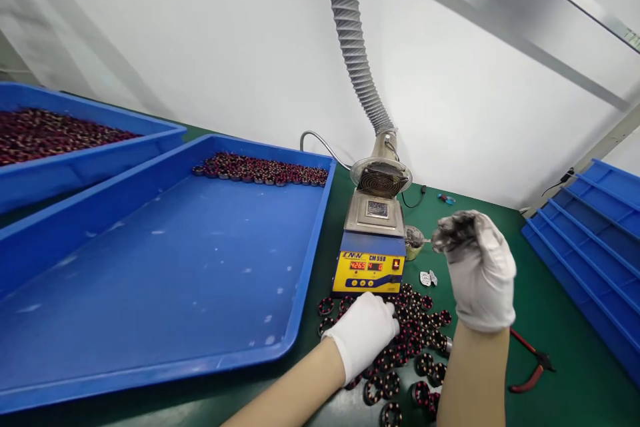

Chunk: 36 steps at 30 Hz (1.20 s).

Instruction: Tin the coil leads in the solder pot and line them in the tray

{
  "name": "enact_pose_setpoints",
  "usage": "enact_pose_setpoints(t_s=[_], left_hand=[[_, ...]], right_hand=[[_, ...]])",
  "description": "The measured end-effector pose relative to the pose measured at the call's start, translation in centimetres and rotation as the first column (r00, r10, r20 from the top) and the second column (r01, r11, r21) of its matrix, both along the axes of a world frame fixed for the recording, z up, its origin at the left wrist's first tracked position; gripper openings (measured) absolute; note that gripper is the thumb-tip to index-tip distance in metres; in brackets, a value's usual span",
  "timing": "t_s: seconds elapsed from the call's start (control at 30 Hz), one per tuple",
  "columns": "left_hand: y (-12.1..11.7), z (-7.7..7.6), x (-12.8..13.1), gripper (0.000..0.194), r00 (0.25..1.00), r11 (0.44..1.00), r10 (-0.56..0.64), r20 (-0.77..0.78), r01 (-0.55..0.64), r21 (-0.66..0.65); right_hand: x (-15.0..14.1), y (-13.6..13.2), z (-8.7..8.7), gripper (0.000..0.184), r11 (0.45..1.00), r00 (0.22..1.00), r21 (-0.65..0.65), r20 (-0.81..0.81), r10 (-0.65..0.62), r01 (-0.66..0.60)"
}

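My left hand (364, 334), in a white glove, rests at the pile of small black rings (413, 330) dotted with red and copper. Its fingers curl down among them, and whatever they grip is hidden. My right hand (475, 267) is raised right of the solder pot (375, 214), its glove blackened at the fingertips. Thumb and fingers are pinched on a thin grey rod (427, 240), which reaches toward a small cup (414, 240) of grey matter. The pot's yellow front panel (369, 272) shows lit red digits.
A large blue tray (295, 320) at left carries rows of rings (260, 168) along its far end; another blue tray (165, 137) stands beyond. A ribbed exhaust hose (353, 40) hangs over the pot. Red-handled pliers (530, 377) and stacked blue trays (590, 247) are at right.
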<state>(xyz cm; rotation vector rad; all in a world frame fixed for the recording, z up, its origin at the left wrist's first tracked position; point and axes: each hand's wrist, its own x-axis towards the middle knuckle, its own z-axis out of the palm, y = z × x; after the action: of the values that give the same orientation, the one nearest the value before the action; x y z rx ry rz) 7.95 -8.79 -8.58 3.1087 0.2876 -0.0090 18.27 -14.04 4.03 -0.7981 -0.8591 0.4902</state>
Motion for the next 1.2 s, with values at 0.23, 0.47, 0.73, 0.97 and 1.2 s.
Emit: enact_pose_setpoints(t_s=[0.23, 0.47, 0.73, 0.97, 1.2], left_hand=[[1.6, 2.0, -1.3, 0.011, 0.922, 0.976, 0.183, 0.341, -0.129, -0.177], [2.9, 9.2, -2.0, 0.025, 0.527, 0.875, 0.449, 0.721, -0.098, -0.473], [4.0, 10.4, -2.4, 0.036, 0.478, 0.779, 0.514, 0.712, 0.088, -0.621], [5.3, 10.5, -3.6, 0.034, 0.547, 0.827, 0.375, 0.748, 0.167, -0.537], [5.9, 10.5, -4.6, 0.027, 0.504, 0.966, 0.146, 0.851, 0.111, -0.232]], right_hand=[[0.3, -0.4, -0.7, 0.014, 1.0, 0.999, 0.0, 0.031, -0.011, 0.011], [0.4, 1.9, -1.8, 0.024, 0.965, 0.983, -0.26, 0.185, 0.023, 0.026], [-0.7, 3.8, -3.7, 0.019, 0.977, 0.989, -0.197, 0.106, 0.104, -0.081], [-0.9, 3.7, -3.1, 0.021, 0.975, 0.968, -0.189, 0.195, 0.157, -0.12], [-1.0, 4.5, -4.2, 0.01, 0.984, 0.991, -0.126, 0.032, 0.131, -0.126]])
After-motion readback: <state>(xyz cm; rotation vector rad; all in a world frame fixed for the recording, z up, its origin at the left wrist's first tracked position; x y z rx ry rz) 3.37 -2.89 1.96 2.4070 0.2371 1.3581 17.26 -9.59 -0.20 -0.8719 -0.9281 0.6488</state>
